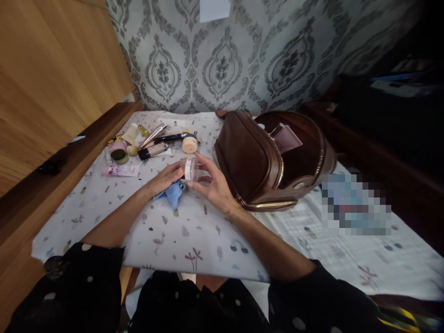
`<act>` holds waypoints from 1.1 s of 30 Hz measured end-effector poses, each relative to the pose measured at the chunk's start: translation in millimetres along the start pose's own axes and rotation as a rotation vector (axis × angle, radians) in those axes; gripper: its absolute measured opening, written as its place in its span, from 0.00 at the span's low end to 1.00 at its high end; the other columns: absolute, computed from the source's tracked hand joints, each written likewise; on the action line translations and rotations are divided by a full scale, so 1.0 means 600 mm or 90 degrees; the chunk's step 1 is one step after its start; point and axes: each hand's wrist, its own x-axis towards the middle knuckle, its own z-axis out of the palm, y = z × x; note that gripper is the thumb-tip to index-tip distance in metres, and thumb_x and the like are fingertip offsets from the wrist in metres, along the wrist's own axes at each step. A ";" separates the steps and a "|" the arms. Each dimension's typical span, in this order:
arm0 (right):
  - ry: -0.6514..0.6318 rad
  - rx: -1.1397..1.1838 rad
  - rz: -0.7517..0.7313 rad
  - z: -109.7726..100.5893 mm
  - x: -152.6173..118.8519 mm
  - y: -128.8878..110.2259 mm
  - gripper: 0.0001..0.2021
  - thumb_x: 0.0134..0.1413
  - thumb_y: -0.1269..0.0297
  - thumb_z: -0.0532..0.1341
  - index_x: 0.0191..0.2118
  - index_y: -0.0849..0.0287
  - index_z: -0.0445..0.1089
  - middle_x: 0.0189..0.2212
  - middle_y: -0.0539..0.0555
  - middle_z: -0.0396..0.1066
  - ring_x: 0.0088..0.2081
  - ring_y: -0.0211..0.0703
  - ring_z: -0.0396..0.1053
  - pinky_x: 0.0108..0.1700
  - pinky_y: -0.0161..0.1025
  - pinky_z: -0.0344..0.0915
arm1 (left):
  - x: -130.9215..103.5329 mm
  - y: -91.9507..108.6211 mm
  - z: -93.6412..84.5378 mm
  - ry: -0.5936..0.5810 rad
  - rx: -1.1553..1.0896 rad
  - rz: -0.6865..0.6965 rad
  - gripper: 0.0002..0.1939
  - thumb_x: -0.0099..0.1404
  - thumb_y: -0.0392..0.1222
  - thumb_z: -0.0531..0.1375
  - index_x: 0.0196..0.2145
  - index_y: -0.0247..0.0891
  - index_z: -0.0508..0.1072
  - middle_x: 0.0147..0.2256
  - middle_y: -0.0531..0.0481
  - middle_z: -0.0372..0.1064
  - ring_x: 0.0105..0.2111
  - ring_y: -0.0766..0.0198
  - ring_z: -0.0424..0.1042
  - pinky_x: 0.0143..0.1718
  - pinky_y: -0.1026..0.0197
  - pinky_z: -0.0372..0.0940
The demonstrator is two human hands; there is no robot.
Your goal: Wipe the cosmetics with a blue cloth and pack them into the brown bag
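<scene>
Between my two hands is a small clear round jar (190,169) with a pale band, lying on its side in the air above the cloth-covered table. My right hand (218,185) curves its fingers and thumb around the jar's right end. On its left end sits my left hand (169,177), closed, with a crumpled blue cloth (175,194) bunched beneath the fingers. Just behind the jar stands a round beige-lidded pot (189,144). A dark-capped bottle of beige makeup (153,151) and a pink-and-white tube (121,170) lie left of my hands.
A brown leather backpack (246,157) lies unzipped at right, with a pink pouch (287,138) in its opening. Makeup brushes (169,138), a cream tube (130,134) and a pink-and-green jar (119,152) cluster at back left. A wooden panel (62,60) rises on the left.
</scene>
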 end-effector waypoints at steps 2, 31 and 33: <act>0.012 0.013 0.031 0.000 0.000 0.000 0.38 0.50 0.47 0.69 0.65 0.52 0.60 0.61 0.62 0.64 0.55 0.54 0.68 0.46 0.49 0.73 | 0.000 0.003 0.001 0.019 0.006 0.002 0.41 0.56 0.70 0.64 0.55 0.36 0.70 0.51 0.40 0.75 0.52 0.48 0.72 0.52 0.54 0.66; -0.046 -0.070 0.077 0.011 -0.003 -0.004 0.37 0.49 0.52 0.72 0.63 0.52 0.61 0.53 0.57 0.69 0.52 0.50 0.70 0.54 0.48 0.69 | -0.005 0.027 0.020 0.178 0.211 0.021 0.39 0.61 0.73 0.53 0.54 0.38 0.70 0.53 0.41 0.71 0.54 0.47 0.70 0.55 0.50 0.65; -0.111 -0.206 -0.003 0.011 -0.012 -0.011 0.38 0.53 0.53 0.71 0.66 0.51 0.57 0.61 0.60 0.63 0.61 0.54 0.63 0.62 0.53 0.63 | -0.005 0.027 0.020 0.174 0.225 -0.003 0.36 0.63 0.71 0.54 0.53 0.38 0.71 0.52 0.41 0.73 0.54 0.46 0.70 0.56 0.49 0.65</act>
